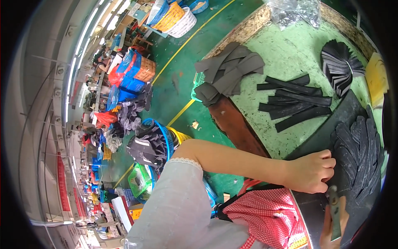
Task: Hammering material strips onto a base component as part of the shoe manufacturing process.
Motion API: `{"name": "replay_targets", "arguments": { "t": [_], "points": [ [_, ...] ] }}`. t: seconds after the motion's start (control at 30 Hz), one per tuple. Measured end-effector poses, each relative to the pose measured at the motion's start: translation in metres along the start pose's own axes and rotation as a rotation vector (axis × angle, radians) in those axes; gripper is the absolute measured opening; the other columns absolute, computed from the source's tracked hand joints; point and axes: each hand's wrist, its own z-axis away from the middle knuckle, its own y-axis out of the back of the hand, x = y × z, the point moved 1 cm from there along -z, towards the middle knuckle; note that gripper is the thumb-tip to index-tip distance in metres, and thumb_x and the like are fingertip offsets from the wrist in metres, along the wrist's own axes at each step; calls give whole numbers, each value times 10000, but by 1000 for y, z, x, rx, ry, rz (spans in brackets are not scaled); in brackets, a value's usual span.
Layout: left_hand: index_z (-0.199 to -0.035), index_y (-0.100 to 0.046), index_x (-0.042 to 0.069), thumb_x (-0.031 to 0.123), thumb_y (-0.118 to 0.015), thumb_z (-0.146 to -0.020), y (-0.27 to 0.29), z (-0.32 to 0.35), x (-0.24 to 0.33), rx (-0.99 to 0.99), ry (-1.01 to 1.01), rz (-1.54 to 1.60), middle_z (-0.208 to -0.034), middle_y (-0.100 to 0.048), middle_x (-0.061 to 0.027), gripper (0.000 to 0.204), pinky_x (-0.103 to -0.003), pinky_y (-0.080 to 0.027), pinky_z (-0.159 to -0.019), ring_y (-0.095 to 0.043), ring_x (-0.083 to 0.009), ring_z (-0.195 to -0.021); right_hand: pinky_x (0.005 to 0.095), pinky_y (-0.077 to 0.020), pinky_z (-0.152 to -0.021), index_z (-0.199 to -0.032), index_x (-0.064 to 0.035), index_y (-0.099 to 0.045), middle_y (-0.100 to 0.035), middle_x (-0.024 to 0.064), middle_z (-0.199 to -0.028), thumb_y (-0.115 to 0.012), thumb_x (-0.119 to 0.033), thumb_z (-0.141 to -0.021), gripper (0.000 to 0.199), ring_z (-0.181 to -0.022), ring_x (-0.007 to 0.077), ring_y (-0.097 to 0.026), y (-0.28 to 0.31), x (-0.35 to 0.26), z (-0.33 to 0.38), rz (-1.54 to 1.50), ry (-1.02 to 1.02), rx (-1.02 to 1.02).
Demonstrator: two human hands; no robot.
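My left arm reaches across from the lower left, and my left hand (311, 172) is closed in a fist low over a dark work mat (304, 151). Whatever its fingers pinch, if anything, is hidden. Just below it, at the lower right, my right hand (343, 216) grips a hammer-like metal tool (335, 213) with a rounded end, which points up toward the left fist. Beside both hands lies a heap of dark, dusty-looking strips (358, 153). Farther off on the pale green tabletop (265, 126) rest loose black strips (296, 99).
Grey flat pieces (232, 66) pile at the table's far left corner; a tied black bundle (340, 68) sits far right near yellow sheets (375, 81). Clear plastic (294, 12) lies at the back. Red checked cloth (265, 211) covers my lap. Filled baskets (155, 143) stand on the floor left.
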Motion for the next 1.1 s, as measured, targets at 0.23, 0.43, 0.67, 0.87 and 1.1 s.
{"name": "replay_targets", "arguments": {
  "t": [0.23,0.43,0.67,0.87,1.1],
  "points": [
    [-638,-618,159,282,-781,-684,6,3,-8,-1,-120,-120,-849,-607,-35,209,-451,-423,-812,-559,-296,-937,497,-510,-699,-1217,40,-597,-667,284,-950,-616,-75,-1053,201,-836,483,-682,3,-5,-10,10,86,-43],
    [-801,-725,198,279,-798,-733,28,5,-20,-9,20,98,-909,-610,7,128,-449,-454,-863,-583,-262,-1003,444,-462,-655,-1080,22,-585,-648,210,-894,-656,-33,-1010,114,-732,346,-633,-10,2,-5,110,49,125],
    [-900,-761,244,262,-855,-740,59,18,-36,-161,150,72,-958,-643,59,186,-424,-474,-876,-616,-223,-1013,436,-445,-554,-1017,-16,-544,-543,207,-760,-700,-43,-989,160,-699,493,-608,-7,-23,-48,-110,-33,-94],
    [-950,-782,227,205,-863,-736,72,15,-36,-234,195,121,-975,-642,45,230,-417,-475,-898,-620,-235,-1030,451,-461,-538,-1030,-19,-544,-556,178,-716,-699,-57,-996,163,-643,450,-647,-9,-30,-51,-59,33,-119],
    [-960,-786,228,208,-859,-746,78,17,-36,-188,150,19,-989,-650,46,228,-419,-481,-878,-613,-239,-1038,459,-479,-552,-1054,-22,-543,-560,175,-710,-712,-37,-968,190,-644,445,-660,-13,-32,-61,-36,87,-97]
  ]
}}
